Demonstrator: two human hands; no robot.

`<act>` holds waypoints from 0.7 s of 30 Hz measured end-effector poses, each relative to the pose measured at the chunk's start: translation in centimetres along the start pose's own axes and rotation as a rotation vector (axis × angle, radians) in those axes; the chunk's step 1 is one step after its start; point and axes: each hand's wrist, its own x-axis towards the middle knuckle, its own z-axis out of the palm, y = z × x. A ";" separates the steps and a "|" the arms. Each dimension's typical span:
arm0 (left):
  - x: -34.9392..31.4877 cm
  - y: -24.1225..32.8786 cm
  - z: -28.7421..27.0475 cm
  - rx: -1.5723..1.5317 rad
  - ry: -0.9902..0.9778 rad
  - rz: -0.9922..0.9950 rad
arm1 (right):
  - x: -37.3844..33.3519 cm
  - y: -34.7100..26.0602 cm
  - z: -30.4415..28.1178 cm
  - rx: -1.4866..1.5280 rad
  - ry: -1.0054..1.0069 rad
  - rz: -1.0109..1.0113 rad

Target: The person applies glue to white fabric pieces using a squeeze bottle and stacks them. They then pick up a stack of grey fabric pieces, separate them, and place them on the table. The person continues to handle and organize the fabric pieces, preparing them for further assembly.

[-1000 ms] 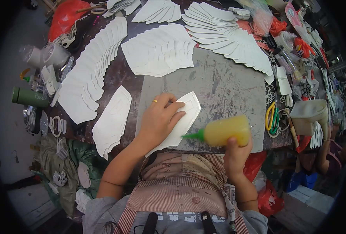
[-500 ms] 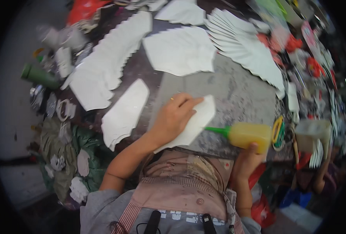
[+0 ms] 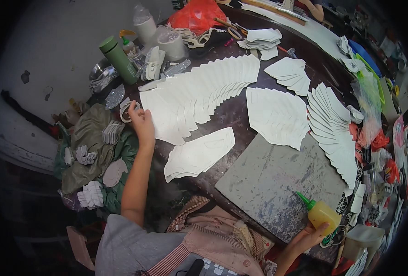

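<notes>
My right hand [image 3: 308, 238] is wrapped round a soft squeeze bottle [image 3: 324, 216] of yellow liquid. Its green nozzle [image 3: 303, 198] points up and left, over the grey work board [image 3: 263, 179]. My left hand [image 3: 143, 123] is stretched out at the left end of a long fan of overlapping white cut pieces [image 3: 208, 89]. Its fingers are apart, close to a whitish roll [image 3: 129, 110]. Nearer me lies a small stack of white shaped pieces [image 3: 199, 154]. Another white overlapping set [image 3: 277, 117] lies at the board's far edge.
A second fan [image 3: 335, 133] curves down the right side. Further off lie smaller white stacks [image 3: 289, 73], a green flask [image 3: 120, 60] and a red plastic bag [image 3: 197, 16]. Bundled white pieces rest on cloth [image 3: 91, 131] at left. A whitish container [image 3: 362, 239] stands at the right.
My left hand has left the board and moved to the far left; the white piece it pressed there is gone from the board. The bottle stays in my right hand, its nozzle now tilted upward. The view has turned.
</notes>
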 end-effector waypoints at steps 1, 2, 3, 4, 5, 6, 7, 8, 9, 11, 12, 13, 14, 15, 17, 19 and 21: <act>0.2 -0.3 0.0 0.067 -0.002 -0.041 | 0.1 0.0 -0.1 0.024 0.005 0.014; 0.3 -0.5 -0.1 0.199 0.013 0.019 | 0.4 0.2 -0.4 0.038 0.001 0.009; 0.1 -0.2 0.1 0.335 0.024 0.075 | 0.6 0.3 -0.5 0.045 0.000 0.005; -0.2 0.1 0.2 0.471 0.035 0.131 | 0.7 0.4 -0.6 0.052 -0.003 0.003; -0.5 0.6 0.4 0.466 0.013 0.090 | 0.6 0.6 -0.8 0.041 0.006 0.015; -1.1 2.3 0.9 0.523 0.025 0.209 | 0.2 0.1 -0.5 0.031 0.026 0.020; -2.2 4.9 1.3 0.572 0.032 0.330 | -0.1 -0.2 -0.2 0.019 0.052 0.020; -3.6 7.3 1.5 0.617 0.039 0.446 | -0.1 -0.1 -0.1 0.030 0.047 0.008; -5.3 9.6 1.5 0.544 -0.070 0.512 | -0.1 0.1 -0.2 0.039 0.047 -0.002; -8.5 10.8 0.6 0.485 -0.564 0.577 | -0.1 0.2 -0.2 0.039 0.041 -0.005; -9.9 11.8 1.3 0.571 -0.754 0.688 | -0.1 0.2 0.0 0.036 0.030 -0.004; -11.4 11.9 2.4 0.642 -0.775 0.711 | -0.1 0.1 0.1 0.033 0.016 -0.002; -12.5 11.9 3.1 0.712 -0.795 0.733 | -0.1 0.0 0.2 0.031 0.002 0.000; -12.8 11.5 3.5 0.771 -0.802 0.758 | -0.1 -0.2 0.5 0.043 -0.002 -0.011; -13.4 10.6 4.3 0.889 -0.809 0.806 | -0.2 -0.3 0.3 0.079 -0.016 -0.003; -13.9 10.8 4.5 0.904 -0.746 0.821 | -0.3 -0.4 0.4 0.097 -0.005 -0.003; -14.8 10.8 4.4 0.932 -0.683 0.828 | -0.3 -0.1 0.0 0.106 0.010 0.004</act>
